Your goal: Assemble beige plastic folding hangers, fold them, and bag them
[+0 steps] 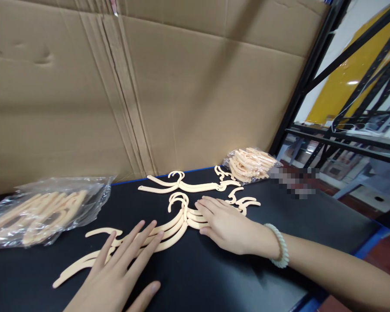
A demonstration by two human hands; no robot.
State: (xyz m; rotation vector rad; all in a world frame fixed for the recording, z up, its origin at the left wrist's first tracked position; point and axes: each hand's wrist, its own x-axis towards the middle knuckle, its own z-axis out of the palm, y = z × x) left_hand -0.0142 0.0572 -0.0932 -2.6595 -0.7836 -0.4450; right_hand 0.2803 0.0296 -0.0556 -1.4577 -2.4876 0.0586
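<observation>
Several cream-coloured clothes hangers (172, 229) lie overlapped on the black tabletop, their hooks bunched together at the top. My left hand (117, 268) is spread over their left arms, fingers stretched out. Flat over their right arms lies my right hand (229, 225), fingers extended, a pale beaded bracelet on the wrist. Behind them, more hangers (195, 187) rest in a loose group. Further hanger ends and hooks (81, 262) stick out on the left beside my left hand, and others (243, 203) on the right beyond my right hand.
A clear plastic bag (45, 212) of hangers sits at the left, and another bag (251, 164) of them at the back right. Tall cardboard (195, 95) walls off the far edge of the table (253, 277). Black metal shelving (302, 95) stands on the right.
</observation>
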